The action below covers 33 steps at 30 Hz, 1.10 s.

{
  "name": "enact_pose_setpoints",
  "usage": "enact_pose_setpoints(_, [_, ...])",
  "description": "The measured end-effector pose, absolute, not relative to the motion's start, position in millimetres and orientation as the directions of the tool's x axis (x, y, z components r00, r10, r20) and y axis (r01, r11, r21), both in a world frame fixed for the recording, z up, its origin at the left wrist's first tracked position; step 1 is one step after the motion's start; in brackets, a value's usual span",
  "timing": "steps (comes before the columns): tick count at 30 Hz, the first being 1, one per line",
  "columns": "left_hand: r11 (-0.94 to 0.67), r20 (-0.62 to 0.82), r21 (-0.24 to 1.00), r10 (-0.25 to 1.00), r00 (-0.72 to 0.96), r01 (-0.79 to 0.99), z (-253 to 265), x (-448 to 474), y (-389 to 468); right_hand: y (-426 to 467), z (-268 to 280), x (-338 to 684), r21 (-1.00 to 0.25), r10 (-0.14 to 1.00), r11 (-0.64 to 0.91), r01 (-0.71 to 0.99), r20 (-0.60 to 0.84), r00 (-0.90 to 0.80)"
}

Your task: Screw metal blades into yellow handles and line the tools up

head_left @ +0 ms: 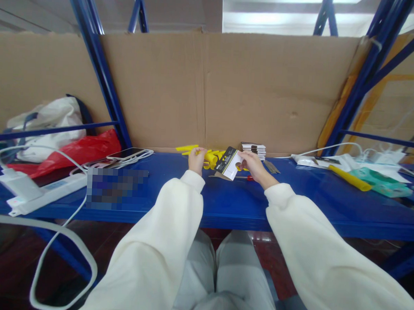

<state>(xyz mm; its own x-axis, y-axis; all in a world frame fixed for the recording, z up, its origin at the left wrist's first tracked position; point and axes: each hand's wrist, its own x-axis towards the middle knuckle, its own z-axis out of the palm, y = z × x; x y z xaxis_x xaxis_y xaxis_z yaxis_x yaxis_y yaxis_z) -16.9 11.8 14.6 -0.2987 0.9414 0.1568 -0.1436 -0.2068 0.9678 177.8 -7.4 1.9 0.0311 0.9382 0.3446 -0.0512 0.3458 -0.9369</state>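
Observation:
My right hand holds a folded card package by its right side. The card is black with yellow print on one part and white on another, and it is tilted above the blue shelf. My left hand has its fingers pinched together beside several yellow curled pieces; what lies between the fingertips is too small to make out. Yellow strips lie just behind that hand. Under the card and right hand, a thin tool with a red handle is partly hidden.
A stack of folded cards stands against the cardboard back wall. On the left are a power strip, cables, a phone and a red bag. A yellow roll and green packaging lie on the right.

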Motion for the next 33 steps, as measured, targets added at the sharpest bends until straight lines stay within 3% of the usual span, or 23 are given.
enact_pose_setpoints(10, [-0.193,0.111,0.954,0.938,-0.328,-0.230,18.3,-13.3,4.1,-2.9,13.6,198.6,-0.941,0.864,0.339,0.006,0.315,0.392])
enact_pose_setpoints(22, [-0.217,0.128,0.933,0.946,-0.297,-0.288,19.0,-12.4,1.3,15.8,14.8,245.2,-0.956,0.792,0.287,-0.062,0.200,0.577])
enact_pose_setpoints(33, [-0.244,0.163,0.914,0.952,-0.258,-0.323,13.3,-7.9,1.6,47.0,37.1,262.8,-0.984,0.738,0.172,0.043,0.158,0.656])
